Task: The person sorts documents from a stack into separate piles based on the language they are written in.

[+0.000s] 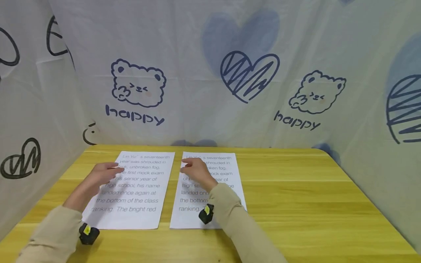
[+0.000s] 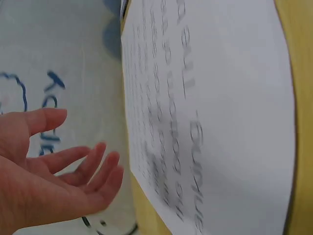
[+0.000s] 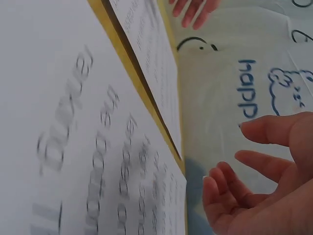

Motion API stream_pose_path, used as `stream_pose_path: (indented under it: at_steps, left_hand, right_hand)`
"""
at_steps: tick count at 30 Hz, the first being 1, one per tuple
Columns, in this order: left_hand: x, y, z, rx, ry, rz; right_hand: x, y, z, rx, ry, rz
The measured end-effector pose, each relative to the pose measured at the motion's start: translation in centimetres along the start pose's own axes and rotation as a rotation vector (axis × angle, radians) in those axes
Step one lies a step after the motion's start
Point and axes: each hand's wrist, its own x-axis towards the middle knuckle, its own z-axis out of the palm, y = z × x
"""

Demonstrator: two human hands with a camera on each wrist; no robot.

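Observation:
Two white printed sheets of paper lie side by side on the table, a narrow strip of wood between them. Over the upper left part of the left sheet [image 1: 141, 197] hovers my left hand [image 1: 102, 176], its fingers loosely extended and holding nothing. My right hand [image 1: 197, 171] hangs above the right sheet [image 1: 194, 215] and hides some of its lines; thumb and fingers are apart with nothing between them. In the left wrist view the left hand [image 2: 63, 169] is clear of the paper. The right wrist view shows the right hand [image 3: 259, 181] relaxed, also off the paper.
The yellow wood-grain table [image 1: 306, 204] extends to the right of the sheets. A white cloth [image 1: 194, 87] printed with bears, hearts and "happy" hangs behind and along both sides. Small black devices [image 1: 88, 233] sit at both wrists.

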Motion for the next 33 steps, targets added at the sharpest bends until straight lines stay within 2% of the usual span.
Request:
stream_pose_path:
  at_steps: [3, 6, 10, 13, 21, 27, 33]
  left_hand:
    - [-2.0, 2.5, 1.9, 0.075, -0.032, 0.061]
    - [-2.6, 4.1, 3.7, 0.113, -0.054, 0.126]
    - [-2.8, 5.5, 6.1, 0.081, -0.094, 0.188]
    - [-2.8, 6.3, 7.9, 0.04, -0.133, 0.21]
    - [-0.9, 7.7, 11.9, -0.058, -0.171, 0.199]
    - [0.4, 7.8, 13.7, -0.048, -0.111, 0.121]
    - [0.8, 8.2, 15.1, -0.017, -0.064, 0.118]
  right_hand:
    - [-0.5, 1.1, -1.7, 0.027, 0.01, 0.016]
    - [-1.1, 2.4, -3.6, 0.019, 0.036, 0.013]
    - [-1.7, 4.2, -5.8, -0.04, 0.074, 0.006]
    - [-2.2, 5.3, -7.1, -0.062, 0.101, 0.011]
    - [-2.8, 7.4, -8.7, -0.022, 0.131, 0.077]
    - [-2.7, 8.7, -9.7, -0.049, 0.152, 0.111]
    - [-2.8, 10.2, -10.9, -0.081, 0.165, 0.2]
